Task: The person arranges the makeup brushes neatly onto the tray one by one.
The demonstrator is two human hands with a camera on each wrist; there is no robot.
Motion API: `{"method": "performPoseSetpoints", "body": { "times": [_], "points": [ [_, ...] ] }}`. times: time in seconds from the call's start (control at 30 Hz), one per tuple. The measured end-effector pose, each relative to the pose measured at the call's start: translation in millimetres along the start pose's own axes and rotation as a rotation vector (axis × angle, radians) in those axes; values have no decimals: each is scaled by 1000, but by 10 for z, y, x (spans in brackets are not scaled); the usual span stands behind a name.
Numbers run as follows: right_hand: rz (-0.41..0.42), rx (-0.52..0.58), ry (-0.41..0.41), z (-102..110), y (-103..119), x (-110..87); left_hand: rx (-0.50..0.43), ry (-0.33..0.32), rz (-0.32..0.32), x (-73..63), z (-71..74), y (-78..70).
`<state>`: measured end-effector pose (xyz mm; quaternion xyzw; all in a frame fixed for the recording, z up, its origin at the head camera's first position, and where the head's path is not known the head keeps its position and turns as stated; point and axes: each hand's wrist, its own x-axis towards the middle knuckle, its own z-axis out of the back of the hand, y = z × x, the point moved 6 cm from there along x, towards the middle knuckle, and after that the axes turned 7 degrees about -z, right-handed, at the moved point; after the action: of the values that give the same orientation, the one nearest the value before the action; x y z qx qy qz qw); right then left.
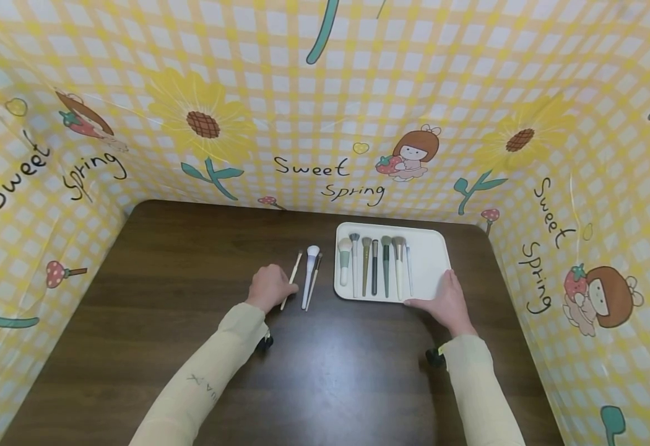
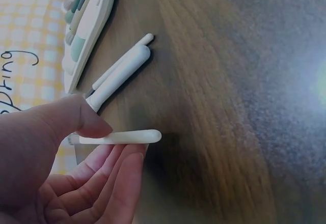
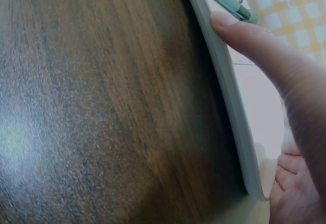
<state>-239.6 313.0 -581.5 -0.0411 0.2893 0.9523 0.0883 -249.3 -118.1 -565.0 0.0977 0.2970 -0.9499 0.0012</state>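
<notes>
My left hand (image 1: 271, 287) pinches a slim pale makeup brush (image 2: 135, 137) between thumb and fingers, its rounded handle end sticking out in the left wrist view. Just right of it, a white fluffy-headed makeup brush (image 1: 307, 279) and a thin dark-tipped brush (image 1: 315, 280) lie side by side on the table. My right hand (image 1: 446, 301) holds the near right corner of a white tray (image 1: 431, 254). Its thumb (image 3: 226, 21) lies on the near rim while the fingers reach along the right side. Several makeup brushes (image 1: 387, 266) stand in a row across the tray's left and middle.
The dark wooden table (image 1: 325, 384) extends under both arms. A yellow checked cloth (image 1: 314, 124) with printed flowers rises behind and along both sides. Dark wrist devices (image 1: 435, 357) hang beneath the sleeves.
</notes>
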Motion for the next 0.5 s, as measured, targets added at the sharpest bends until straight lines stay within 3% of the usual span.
{"method": "performPoseSetpoints", "body": {
  "times": [0.5],
  "points": [
    [5, 8, -1, -5, -1, 7, -109, -86, -104, 20, 17, -208]
  ]
}}
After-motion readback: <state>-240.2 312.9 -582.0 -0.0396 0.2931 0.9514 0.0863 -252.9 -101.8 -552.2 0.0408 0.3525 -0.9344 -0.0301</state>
